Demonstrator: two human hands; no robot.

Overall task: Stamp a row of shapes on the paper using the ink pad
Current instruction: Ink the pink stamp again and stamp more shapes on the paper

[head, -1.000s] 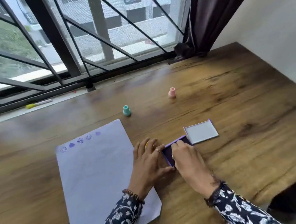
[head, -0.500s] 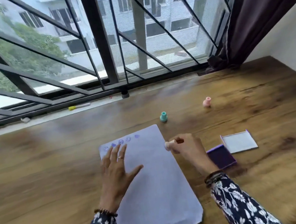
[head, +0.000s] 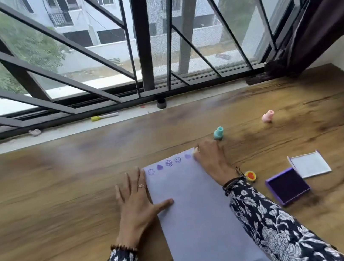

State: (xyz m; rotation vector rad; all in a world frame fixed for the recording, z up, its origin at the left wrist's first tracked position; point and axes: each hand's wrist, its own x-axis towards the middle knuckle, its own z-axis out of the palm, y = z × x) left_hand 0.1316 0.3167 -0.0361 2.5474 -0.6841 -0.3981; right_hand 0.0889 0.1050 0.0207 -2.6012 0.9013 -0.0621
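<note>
1. The left hand (head: 136,205) lies flat with straight, spread fingers on the brown wood-grain bench (head: 44,205); its thumb presses the left edge of the pale lilac sheet of paper (head: 198,211). A thin ring sits on one finger and a bead bracelet on the wrist.
2. The right hand (head: 212,158) reaches across the paper to its far right corner, fingers curled down round a small pale stamp (head: 196,149), of which only a sliver shows at the fingertips. That grip is clamped on the stamp.
3. A row of five purple prints (head: 168,163) runs along the paper's far edge, just left of the right hand: round faces and solid drop shapes. No writing can be read.
4. Right of the right wrist stands the open purple square ink pad (head: 287,186), its white lid (head: 310,164) touching it at the far corner.
5. A yellow stamp with a red face (head: 251,175) lies between the wrist and the ink pad.
6. Just beyond the right hand's knuckles stands a teal stamp (head: 218,133); a pink stamp (head: 267,116) stands farther right.
7. On the windowsill lies a yellow-capped white marker (head: 104,116).
</note>
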